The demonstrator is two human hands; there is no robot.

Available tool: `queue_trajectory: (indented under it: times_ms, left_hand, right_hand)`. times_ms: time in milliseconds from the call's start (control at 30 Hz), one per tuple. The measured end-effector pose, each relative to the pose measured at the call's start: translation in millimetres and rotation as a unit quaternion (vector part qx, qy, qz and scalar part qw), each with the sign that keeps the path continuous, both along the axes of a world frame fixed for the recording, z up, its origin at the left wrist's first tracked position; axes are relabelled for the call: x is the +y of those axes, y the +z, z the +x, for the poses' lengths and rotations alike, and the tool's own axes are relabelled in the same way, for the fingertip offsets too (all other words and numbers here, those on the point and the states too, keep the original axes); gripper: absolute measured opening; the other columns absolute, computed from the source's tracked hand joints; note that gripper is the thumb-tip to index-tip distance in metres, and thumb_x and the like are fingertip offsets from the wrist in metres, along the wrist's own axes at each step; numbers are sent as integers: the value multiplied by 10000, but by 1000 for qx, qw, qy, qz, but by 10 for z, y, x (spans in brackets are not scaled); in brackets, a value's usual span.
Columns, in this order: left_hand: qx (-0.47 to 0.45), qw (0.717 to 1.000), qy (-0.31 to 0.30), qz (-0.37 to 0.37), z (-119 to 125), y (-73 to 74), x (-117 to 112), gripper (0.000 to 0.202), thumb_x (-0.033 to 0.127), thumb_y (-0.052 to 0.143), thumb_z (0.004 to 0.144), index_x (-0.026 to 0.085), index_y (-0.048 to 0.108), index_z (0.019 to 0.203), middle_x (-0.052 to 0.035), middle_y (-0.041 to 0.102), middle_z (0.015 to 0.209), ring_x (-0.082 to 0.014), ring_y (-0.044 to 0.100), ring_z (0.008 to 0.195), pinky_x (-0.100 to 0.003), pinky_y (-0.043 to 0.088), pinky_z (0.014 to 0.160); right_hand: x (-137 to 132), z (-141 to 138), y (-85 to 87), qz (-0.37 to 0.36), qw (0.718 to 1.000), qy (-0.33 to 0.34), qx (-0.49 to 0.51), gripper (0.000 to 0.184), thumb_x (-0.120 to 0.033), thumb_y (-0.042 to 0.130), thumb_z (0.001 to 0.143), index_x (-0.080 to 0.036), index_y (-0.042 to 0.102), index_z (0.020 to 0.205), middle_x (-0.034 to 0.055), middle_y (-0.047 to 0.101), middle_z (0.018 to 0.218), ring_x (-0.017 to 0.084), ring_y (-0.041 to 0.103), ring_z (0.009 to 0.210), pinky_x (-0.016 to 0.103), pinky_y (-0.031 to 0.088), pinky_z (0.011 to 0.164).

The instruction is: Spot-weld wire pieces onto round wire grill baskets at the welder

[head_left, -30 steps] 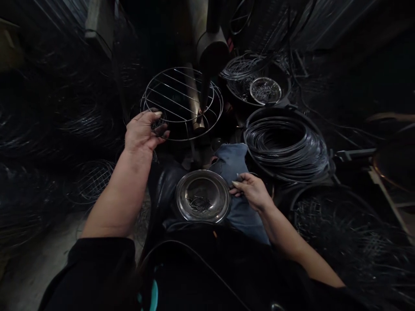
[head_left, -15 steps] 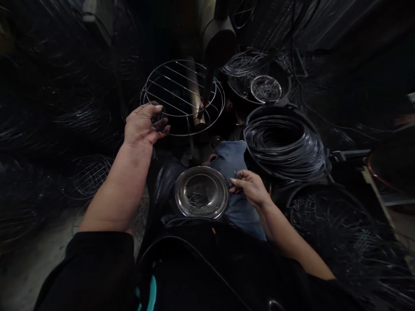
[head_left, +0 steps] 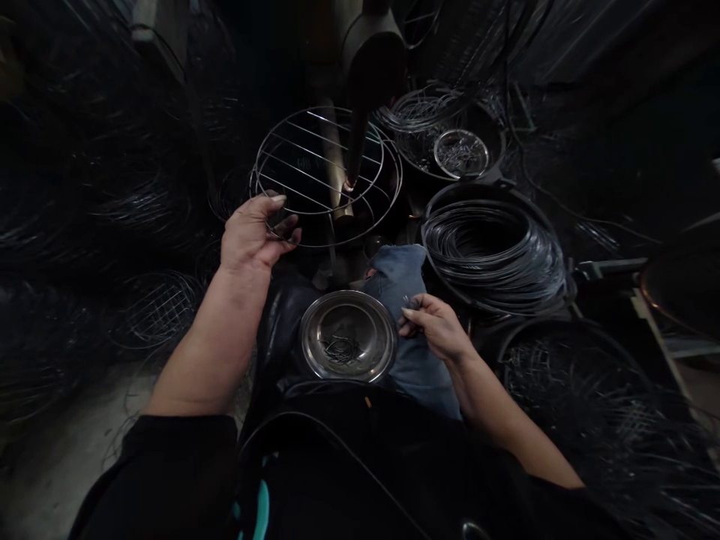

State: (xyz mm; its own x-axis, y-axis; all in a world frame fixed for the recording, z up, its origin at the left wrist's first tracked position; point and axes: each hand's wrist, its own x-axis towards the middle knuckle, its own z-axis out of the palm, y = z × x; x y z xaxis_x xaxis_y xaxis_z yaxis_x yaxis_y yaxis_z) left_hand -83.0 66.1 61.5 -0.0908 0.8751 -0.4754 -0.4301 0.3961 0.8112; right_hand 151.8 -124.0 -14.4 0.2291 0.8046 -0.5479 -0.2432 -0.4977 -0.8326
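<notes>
My left hand (head_left: 252,234) grips the near-left rim of a round wire rack (head_left: 325,174), a ring crossed by straight wires, held up under a dark machine arm (head_left: 365,82) whose tip meets the wires. My right hand (head_left: 432,324) rests on my lap beside a steel bowl (head_left: 349,336), its fingers pinched on a few short wire pieces. More short wire pieces lie in the bowl. The bowl sits on my blue-trousered knee (head_left: 406,279).
A tub of coiled black wire rings (head_left: 493,251) stands at the right, with a second tub and a small steel dish (head_left: 461,154) behind it. Finished wire racks (head_left: 157,309) lie heaped at the left, and more dark wire work (head_left: 596,409) at the lower right.
The wire rack has shifted a little to the right and turned in my left hand. My right hand has stayed beside the bowl, pinching the wire pieces.
</notes>
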Motion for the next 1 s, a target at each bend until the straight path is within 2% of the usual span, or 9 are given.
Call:
queue_trajectory:
  times_ms: [133,233,333,400,500,567,667,800,1000]
  left_hand:
    - [-20,1000,8,5,52,-73,-55,286,159,757,518,209,595,749,-3,624,771,-191,640,672,-356,538,624]
    - [-33,999,14,4,81,-112,-87,313,165,771,500,202,595,757,14,607,747,-183,637,660,-356,533,623]
    - [-42,999,19,4,105,-133,-114,354,165,784,479,201,598,778,25,604,752,-182,638,662,-360,530,616]
    - [-47,999,27,4,122,-134,-130,373,173,792,472,201,595,787,28,609,766,-182,641,668,-353,526,606]
    - [-49,998,41,3,143,-114,-148,387,182,801,463,197,594,789,29,611,762,-180,640,665,-338,516,585]
    - [-47,998,45,2,146,-87,-152,390,181,801,460,193,598,792,29,607,748,-175,635,654,-326,510,573]
    - [-39,998,45,11,133,-45,-142,384,182,804,466,186,605,794,29,593,723,-164,628,648,-314,506,575]
    - [-39,997,54,27,108,-20,-116,369,186,803,473,182,607,785,26,590,719,-158,629,668,-305,505,590]
    - [-49,996,70,30,88,-60,-96,370,202,808,474,181,611,787,20,596,728,-156,628,698,-294,495,596]
  right_hand:
    - [-15,-19,23,26,999,17,-28,360,-397,805,587,-183,520,639,-21,637,524,99,556,384,190,388,389]
    - [43,-105,120,74,995,64,-18,313,-381,799,640,-173,568,677,-13,655,569,115,601,437,215,449,451]
    - [247,-271,286,143,983,111,-21,229,-347,760,703,-168,627,758,-8,669,619,139,648,497,250,503,518]
    - [458,-403,396,198,975,95,-47,208,-331,746,714,-168,659,809,-6,674,650,145,660,523,261,516,536]
    - [805,-573,515,249,964,13,-90,201,-318,733,710,-167,684,833,-4,671,673,147,659,535,261,518,518]
    - [1000,-643,569,251,961,-32,-109,179,-310,716,712,-165,692,815,-5,659,658,146,652,523,245,496,471]
    - [1191,-688,644,245,960,-54,-123,179,-300,689,714,-162,709,826,-6,653,652,133,635,499,217,455,415]
    - [1291,-715,697,230,967,-35,-100,222,-310,702,673,-158,716,834,13,684,705,123,621,498,208,450,397]
    - [1308,-761,621,190,979,-18,-68,293,-353,724,633,-156,704,849,13,674,676,129,623,501,205,451,394]
